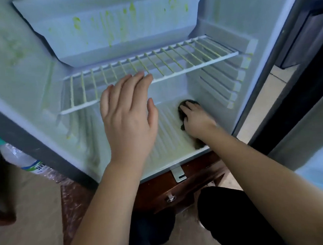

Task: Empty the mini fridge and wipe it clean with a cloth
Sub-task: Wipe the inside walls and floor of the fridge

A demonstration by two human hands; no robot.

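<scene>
The mini fridge point(30, 89) stands open with nothing stored inside; green smears mark its back wall and left wall. A white wire shelf point(171, 62) spans its middle. On the ribbed fridge floor point(165, 139), at the right, lies a dark cloth point(183, 113) under my right hand point(196, 120), whose fingers curl over it and press it down. My left hand point(127, 113) hovers flat with straight fingers in front of the shelf's front edge; whether the fingertips touch the shelf I cannot tell.
A plastic water bottle point(17, 155) with a teal cap lies at the left, beside the fridge. The fridge sits on a dark wooden cabinet point(161, 185) with a small metal knob. The open fridge door point(286, 56) rises at the right. My dark-clothed knees are below.
</scene>
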